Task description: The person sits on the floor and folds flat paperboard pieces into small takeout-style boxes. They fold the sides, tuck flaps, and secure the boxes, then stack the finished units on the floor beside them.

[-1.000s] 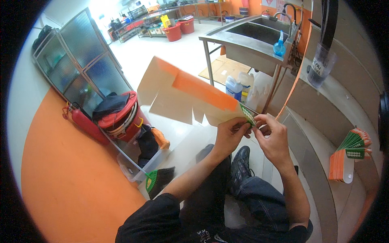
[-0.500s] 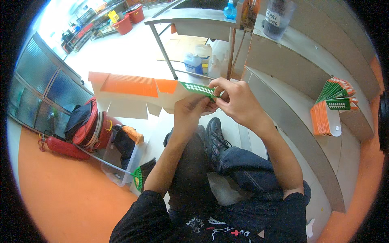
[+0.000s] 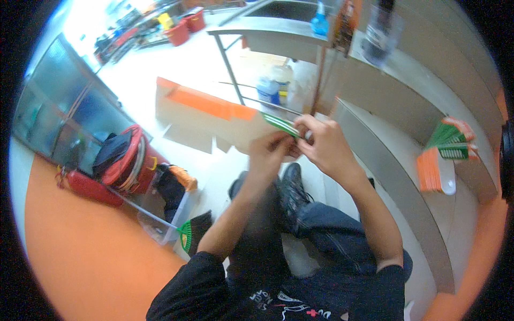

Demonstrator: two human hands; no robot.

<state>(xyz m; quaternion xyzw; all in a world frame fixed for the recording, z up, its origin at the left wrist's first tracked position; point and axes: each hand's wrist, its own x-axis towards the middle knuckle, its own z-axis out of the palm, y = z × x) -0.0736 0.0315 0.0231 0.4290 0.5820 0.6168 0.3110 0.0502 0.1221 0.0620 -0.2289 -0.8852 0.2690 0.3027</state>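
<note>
A long flat cardboard box blank (image 3: 203,123) is held up before me, its plain side greyish with an orange strip and a green patterned end along the upper edge. My left hand (image 3: 270,155) is closed on its right end from below, fingers bent. My right hand (image 3: 327,147) pinches the green end, thumb and fingertips close to those of the left. Exactly how the fingertips grip is blurred. To my right, a stack of flat orange-edged cartons (image 3: 435,171) lies on a step, with fanned green-and-orange cartons (image 3: 451,140) on it.
Grey steps (image 3: 399,88) curve along the right, with a clear container (image 3: 381,37) on one. Ahead stands a metal table (image 3: 267,37) with a blue spray bottle (image 3: 319,24) on it and jugs (image 3: 270,88) beneath. At left are a red bin (image 3: 126,166), a fire extinguisher (image 3: 88,187) and a broom (image 3: 193,230).
The view has shifted, so the scene sits lower and further right. The cardboard blank's left end has tilted upward and the green end has turned edge-on. Both hands keep hold of it.
</note>
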